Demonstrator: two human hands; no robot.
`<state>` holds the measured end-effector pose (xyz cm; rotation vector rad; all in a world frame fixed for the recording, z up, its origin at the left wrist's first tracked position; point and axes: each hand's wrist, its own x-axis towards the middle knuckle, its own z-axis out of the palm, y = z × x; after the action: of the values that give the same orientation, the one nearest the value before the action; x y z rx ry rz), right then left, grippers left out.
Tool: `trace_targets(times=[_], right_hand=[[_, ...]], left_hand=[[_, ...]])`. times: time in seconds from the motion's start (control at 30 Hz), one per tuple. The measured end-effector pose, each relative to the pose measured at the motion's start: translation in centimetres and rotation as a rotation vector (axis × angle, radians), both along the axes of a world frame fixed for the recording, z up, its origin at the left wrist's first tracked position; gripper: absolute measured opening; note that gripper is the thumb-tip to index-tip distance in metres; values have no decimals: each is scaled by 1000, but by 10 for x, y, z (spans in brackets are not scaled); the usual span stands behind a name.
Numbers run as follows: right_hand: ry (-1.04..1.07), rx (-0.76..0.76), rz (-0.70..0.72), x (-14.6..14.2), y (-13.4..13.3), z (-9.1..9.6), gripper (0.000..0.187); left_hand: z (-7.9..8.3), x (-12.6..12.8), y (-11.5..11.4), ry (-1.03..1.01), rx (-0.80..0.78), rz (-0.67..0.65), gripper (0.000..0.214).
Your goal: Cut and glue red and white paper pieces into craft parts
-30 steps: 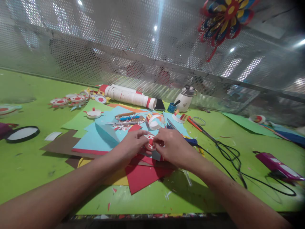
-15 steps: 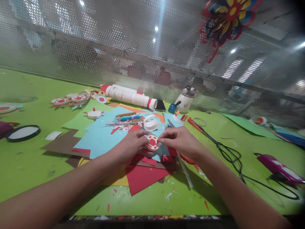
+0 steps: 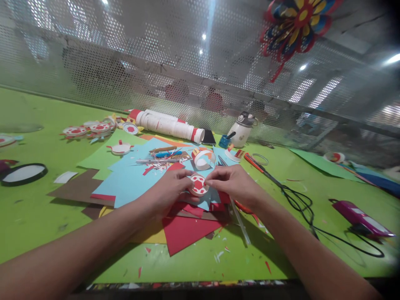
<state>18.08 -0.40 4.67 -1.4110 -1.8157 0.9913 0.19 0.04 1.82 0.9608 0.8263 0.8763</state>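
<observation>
The red-and-white disc [image 3: 198, 184] is midway between the two hands, over the near part of a pile of coloured paper, its patterned face turned up towards the camera. The left hand [image 3: 170, 187] is clamped on its left rim, thumb on top and fingers curled below. The right hand [image 3: 236, 183] has its fingertips bunched at the right rim; whether they pinch anything there I cannot tell.

Just beyond the disc a white paper ring [image 3: 203, 159] stands on the blue paper [image 3: 125, 183], limiting room on the far side. A red sheet [image 3: 190, 235] juts from the pile towards the near edge of the green bench [image 3: 175, 268], with a scrap-dotted green strip between. A see-through rod [image 3: 240, 225] slants under the right wrist, near an orange handle [image 3: 243, 207].

Right of the right forearm, a looped black cable [image 3: 300, 198] narrows the sideways room, with a purple device [image 3: 359, 218] farther right. Left of the left forearm, green surface runs wide to a black-rimmed round object [image 3: 25, 174]. Along the far side, a white roll [image 3: 168, 126] and a bottle [image 3: 242, 130] stand before the perforated screen [image 3: 140, 79], which bounds that edge
</observation>
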Motion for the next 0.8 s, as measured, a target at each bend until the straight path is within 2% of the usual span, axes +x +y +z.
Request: trace_targets(times=[0.3, 0.53, 0.8], right_hand=[[-17, 7, -26, 1, 0, 1, 10], [-140, 135, -11, -1, -2, 3, 10], [-213, 171, 16, 0, -1, 3, 12]], left_hand=[[2, 1, 0, 12, 26, 32, 17], [3, 2, -1, 21, 32, 49, 27], [1, 1, -1, 15, 33, 37, 27]])
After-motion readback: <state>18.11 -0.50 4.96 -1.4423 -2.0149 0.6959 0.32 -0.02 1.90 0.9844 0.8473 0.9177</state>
